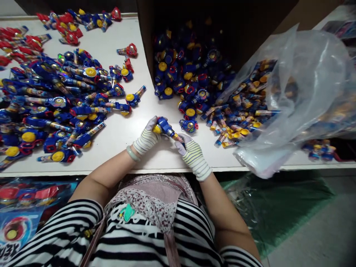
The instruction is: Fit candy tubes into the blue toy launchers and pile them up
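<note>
Left hand (147, 137) clamps the body (162, 123) of a blue toy (167, 128) at the frame's centre, above the worktop (119, 135), while the right hand (194, 153) pinches its tube (177, 137); keeping both parts aligned, without forcing, seems wise.

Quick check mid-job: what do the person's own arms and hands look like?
The left hand and right hand wear pale gloves with thin stripes, yellowish-green on the right, and greyish fingers. A pale green bangle circles the left wrist. Both sleeves are black-and-white striped, leaving the forearms bare.
</note>
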A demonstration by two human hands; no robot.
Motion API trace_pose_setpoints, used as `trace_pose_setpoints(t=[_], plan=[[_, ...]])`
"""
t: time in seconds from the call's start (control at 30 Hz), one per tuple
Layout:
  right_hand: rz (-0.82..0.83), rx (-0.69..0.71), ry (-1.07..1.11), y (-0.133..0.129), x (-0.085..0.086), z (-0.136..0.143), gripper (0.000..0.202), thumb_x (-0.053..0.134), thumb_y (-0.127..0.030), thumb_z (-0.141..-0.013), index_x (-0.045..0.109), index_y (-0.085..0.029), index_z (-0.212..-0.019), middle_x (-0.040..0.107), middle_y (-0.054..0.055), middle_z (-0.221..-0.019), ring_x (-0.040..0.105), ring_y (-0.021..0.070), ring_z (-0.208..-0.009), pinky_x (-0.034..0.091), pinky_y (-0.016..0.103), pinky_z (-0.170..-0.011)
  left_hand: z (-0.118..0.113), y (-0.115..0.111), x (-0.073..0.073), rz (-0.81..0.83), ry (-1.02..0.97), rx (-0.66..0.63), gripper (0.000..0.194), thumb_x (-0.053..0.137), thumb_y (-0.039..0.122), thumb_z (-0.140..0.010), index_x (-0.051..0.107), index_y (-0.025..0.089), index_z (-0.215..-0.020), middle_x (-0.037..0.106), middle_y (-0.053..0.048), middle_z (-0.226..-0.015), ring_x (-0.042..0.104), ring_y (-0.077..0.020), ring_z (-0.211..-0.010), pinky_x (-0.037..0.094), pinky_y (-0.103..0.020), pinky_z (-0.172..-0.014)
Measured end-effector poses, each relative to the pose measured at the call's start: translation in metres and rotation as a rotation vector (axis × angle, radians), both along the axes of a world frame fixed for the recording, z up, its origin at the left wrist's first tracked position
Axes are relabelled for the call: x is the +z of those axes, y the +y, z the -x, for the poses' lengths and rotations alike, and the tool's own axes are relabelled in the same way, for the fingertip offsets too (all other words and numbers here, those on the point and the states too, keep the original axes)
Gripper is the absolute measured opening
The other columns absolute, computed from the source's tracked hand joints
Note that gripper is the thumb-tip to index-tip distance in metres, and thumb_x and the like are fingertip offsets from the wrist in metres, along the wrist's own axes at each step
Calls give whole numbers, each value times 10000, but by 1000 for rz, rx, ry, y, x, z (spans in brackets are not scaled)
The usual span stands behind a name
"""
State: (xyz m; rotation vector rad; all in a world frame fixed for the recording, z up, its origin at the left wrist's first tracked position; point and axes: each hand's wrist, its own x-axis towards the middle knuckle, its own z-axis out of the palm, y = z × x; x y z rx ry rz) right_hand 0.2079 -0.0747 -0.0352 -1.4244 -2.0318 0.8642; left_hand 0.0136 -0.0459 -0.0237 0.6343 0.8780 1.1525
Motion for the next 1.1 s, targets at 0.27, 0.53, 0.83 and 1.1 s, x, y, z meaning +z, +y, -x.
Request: trace_pose_setpoints(t=[0.27,0.53,0.83,1.1], plan=[[-103,-12,-358,-7,3,6,524,409,-485,-1010,608,-135,-1346,703,187,-1241,674,303,-1019,506,357,-805,12,0,6,-252,335,-64,370,750,442,-820,501,186,-915,546,37,-616,499,-93,-443,395,-204,-421],[-26,-95,-308,-10,-5,15,507,411,-539,-991,646,-156,-1225,743,148,-1028,663,244,-792,440,309,-699,8,2,27,-291,514,-134,375,781,390,-787,474,186,-852,569,22,-674,500,-87,-527,402,-217,-501],[689,138,636,-20,-17,22,658,281,-788,-902,591,-208,-906,349,-77,-529,234,106,-410,266,252,-427,23,4,23,-424,582,-253,502,871,370,-618,554,161,-948,621,-10,-832,579,-122,-702,483,-235,-646],[286,-82,194,-10,-2,16,462,576,-673,-846,604,-215,-895,613,37,-758,538,169,-668,410,269,-593,15,0,7,-292,511,-62,415,794,372,-721,489,178,-926,579,27,-712,511,-76,-530,432,-189,-498]])
